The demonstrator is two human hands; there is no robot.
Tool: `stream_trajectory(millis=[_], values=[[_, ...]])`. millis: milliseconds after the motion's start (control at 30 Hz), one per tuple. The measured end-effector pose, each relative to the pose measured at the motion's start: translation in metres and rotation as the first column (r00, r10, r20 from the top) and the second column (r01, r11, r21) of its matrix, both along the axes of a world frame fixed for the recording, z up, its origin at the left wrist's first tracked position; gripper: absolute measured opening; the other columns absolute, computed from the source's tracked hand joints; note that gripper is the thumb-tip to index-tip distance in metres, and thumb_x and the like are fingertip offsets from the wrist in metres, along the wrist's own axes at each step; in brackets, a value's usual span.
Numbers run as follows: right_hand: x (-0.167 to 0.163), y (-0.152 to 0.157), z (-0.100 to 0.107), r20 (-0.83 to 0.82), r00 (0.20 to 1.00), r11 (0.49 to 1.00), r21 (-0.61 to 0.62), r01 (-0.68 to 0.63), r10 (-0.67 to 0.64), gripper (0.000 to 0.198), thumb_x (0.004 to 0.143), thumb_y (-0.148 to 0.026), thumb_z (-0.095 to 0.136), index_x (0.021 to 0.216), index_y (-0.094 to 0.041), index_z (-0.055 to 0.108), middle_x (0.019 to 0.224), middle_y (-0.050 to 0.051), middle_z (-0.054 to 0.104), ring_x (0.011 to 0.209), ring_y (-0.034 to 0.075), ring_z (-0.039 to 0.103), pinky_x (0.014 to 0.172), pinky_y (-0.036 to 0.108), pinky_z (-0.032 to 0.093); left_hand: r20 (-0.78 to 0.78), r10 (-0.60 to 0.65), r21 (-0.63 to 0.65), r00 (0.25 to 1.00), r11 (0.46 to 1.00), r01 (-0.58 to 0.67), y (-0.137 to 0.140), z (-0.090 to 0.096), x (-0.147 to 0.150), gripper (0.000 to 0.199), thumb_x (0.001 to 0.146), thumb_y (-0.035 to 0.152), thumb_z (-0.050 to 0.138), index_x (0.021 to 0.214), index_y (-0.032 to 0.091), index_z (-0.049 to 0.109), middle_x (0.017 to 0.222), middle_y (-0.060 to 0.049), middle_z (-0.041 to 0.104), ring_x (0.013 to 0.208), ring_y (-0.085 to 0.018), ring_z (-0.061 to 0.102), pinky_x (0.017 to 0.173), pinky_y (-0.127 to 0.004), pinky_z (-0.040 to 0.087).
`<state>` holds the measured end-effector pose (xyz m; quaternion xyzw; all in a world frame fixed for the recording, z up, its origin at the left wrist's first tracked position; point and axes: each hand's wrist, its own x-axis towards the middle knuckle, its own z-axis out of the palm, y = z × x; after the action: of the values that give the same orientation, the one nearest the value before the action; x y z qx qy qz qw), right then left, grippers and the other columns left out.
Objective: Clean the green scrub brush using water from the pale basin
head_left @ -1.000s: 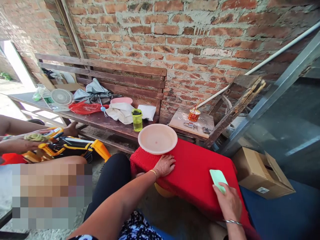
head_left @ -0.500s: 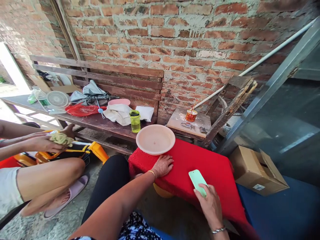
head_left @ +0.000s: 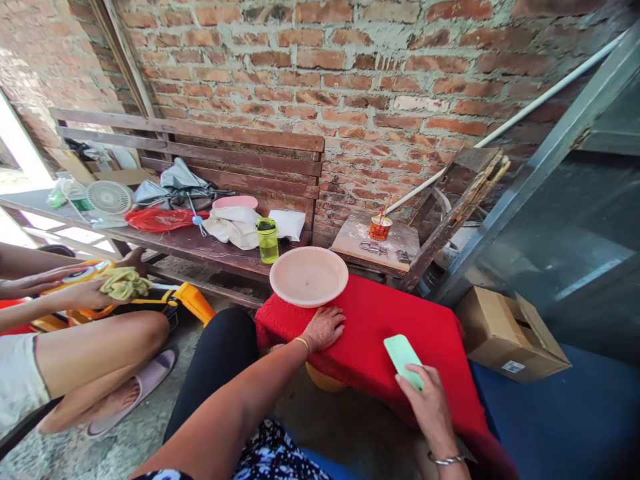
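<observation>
My left hand [head_left: 324, 328] lies on the red cloth [head_left: 365, 320] with its fingers stretched out, just in front of a pale pink basin [head_left: 309, 293]. It holds nothing. The basin rests at the far left corner of the cloth-covered table and seems to have a little liquid and a small speck at its bottom. My right hand [head_left: 431, 403] grips the lower end of a mint-green phone [head_left: 403, 359] between thumb and fingers, low over the right part of the cloth. I cannot tell whether the phone touches the cloth.
A green bottle [head_left: 268, 241] and a fan [head_left: 109, 198] stand on the wooden bench [head_left: 240, 259]. A small wooden seat [head_left: 345, 243] holds a red cup [head_left: 380, 229] and padlocks. A cardboard box [head_left: 505, 333] sits at right. Another person's hand [head_left: 93, 295] holds a yellowish cloth at left.
My right hand has shifted slightly to the right with the phone. My left hand stays on the red cloth. At left, the other person's hands have moved a little around the yellow-orange object.
</observation>
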<state>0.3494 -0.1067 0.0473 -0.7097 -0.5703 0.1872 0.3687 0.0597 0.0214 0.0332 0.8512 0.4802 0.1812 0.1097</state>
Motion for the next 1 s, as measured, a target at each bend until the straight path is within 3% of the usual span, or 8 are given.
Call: stream_trajectory(millis=[100, 167, 267, 367, 467, 733, 900, 1000], values=[[-0.025, 0.003, -0.002, 0.034, 0.966, 0.967, -0.026, -0.254, 0.255, 0.034, 0.073, -0.053, 0.059, 0.091, -0.029, 0.074, 0.099, 0.006, 0.066, 0.096, 0.027, 0.063, 0.091, 0.04, 0.05, -0.006, -0.001, -0.005, 1.0, 1.0, 0.001, 0.001, -0.001, 0.0, 0.031, 0.097, 0.029, 0.052, 0.124, 0.025, 0.067, 0.14, -0.008, 0.06, 0.132, -0.027, 0.052, 0.114, -0.047, 0.036], [-0.011, 0.001, -0.005, 0.062, 0.969, 0.97, -0.047, -0.237, 0.239, 0.035, 0.071, -0.053, 0.059, 0.092, -0.03, 0.074, 0.099, 0.006, 0.068, 0.097, 0.027, 0.063, 0.091, 0.041, 0.049, -0.003, -0.001, -0.006, 1.0, 1.0, 0.001, 0.001, -0.001, -0.001, 0.032, 0.097, 0.029, 0.052, 0.124, 0.025, 0.067, 0.14, -0.008, 0.06, 0.132, -0.027, 0.052, 0.114, -0.048, 0.036], [0.042, -0.007, -0.009, 0.099, 0.994, 0.996, -0.072, 0.05, -0.043, 0.043, 0.066, -0.063, 0.059, 0.09, -0.03, 0.073, 0.102, 0.009, 0.068, 0.097, 0.032, 0.064, 0.09, 0.047, 0.049, 0.005, -0.002, -0.005, 1.0, 1.0, 0.002, 0.002, -0.002, 0.0, 0.032, 0.096, 0.029, 0.052, 0.124, 0.025, 0.067, 0.14, -0.009, 0.06, 0.132, -0.027, 0.052, 0.115, -0.047, 0.035], [0.092, -0.016, -0.011, 0.175, 0.917, 0.927, -0.044, 0.372, -0.36, 0.048, 0.065, -0.069, 0.053, 0.086, -0.031, 0.071, 0.093, 0.016, 0.066, 0.096, 0.041, 0.062, 0.087, 0.056, 0.048, 0.012, 0.0, -0.009, 1.0, 1.0, 0.0, 0.001, -0.003, 0.001, 0.032, 0.096, 0.029, 0.052, 0.124, 0.025, 0.067, 0.14, -0.008, 0.06, 0.132, -0.026, 0.051, 0.116, -0.046, 0.034], [0.103, -0.017, -0.012, 0.188, 0.873, 0.888, -0.013, 0.46, -0.45, 0.048, 0.067, -0.072, 0.05, 0.085, -0.033, 0.069, 0.086, 0.017, 0.063, 0.099, 0.045, 0.059, 0.085, 0.06, 0.047, 0.004, -0.001, -0.015, 1.0, 1.0, 0.001, 0.001, -0.002, 0.001, 0.032, 0.097, 0.03, 0.052, 0.125, 0.026, 0.067, 0.14, -0.007, 0.06, 0.132, -0.026, 0.051, 0.115, -0.047, 0.034], [-0.006, 0.031, -0.015, -0.007, 0.998, 0.998, 0.026, 0.063, -0.063, 0.054, 0.069, -0.069, 0.059, 0.092, -0.022, 0.072, 0.094, 0.009, 0.062, 0.091, 0.028, 0.061, 0.088, 0.044, 0.05, 0.002, -0.008, 0.0, 1.0, 1.0, 0.008, 0.002, -0.004, 0.001, 0.032, 0.098, 0.032, 0.052, 0.125, 0.023, 0.067, 0.14, -0.008, 0.06, 0.131, -0.028, 0.052, 0.115, -0.047, 0.035], [-0.065, 0.059, -0.018, 0.135, 0.966, 0.97, 0.073, -0.231, 0.22, 0.035, 0.08, -0.054, 0.06, 0.094, -0.025, 0.073, 0.094, 0.006, 0.061, 0.09, 0.023, 0.061, 0.083, 0.036, 0.05, 0.011, -0.007, 0.029, 1.0, 1.0, 0.007, 0.002, -0.006, 0.001, 0.032, 0.101, 0.03, 0.046, 0.127, 0.022, 0.063, 0.137, -0.008, 0.062, 0.129, -0.025, 0.053, 0.113, -0.045, 0.037], [-0.078, 0.07, -0.017, 0.277, 0.926, 0.964, 0.003, -0.267, 0.256, 0.026, 0.081, -0.045, 0.062, 0.097, -0.028, 0.073, 0.097, 0.005, 0.062, 0.09, 0.022, 0.062, 0.083, 0.036, 0.049, 0.016, -0.006, 0.045, 1.0, 0.999, 0.005, 0.002, -0.007, 0.001, 0.033, 0.102, 0.028, 0.043, 0.13, 0.022, 0.06, 0.136, -0.008, 0.062, 0.128, -0.024, 0.054, 0.112, -0.044, 0.038]])
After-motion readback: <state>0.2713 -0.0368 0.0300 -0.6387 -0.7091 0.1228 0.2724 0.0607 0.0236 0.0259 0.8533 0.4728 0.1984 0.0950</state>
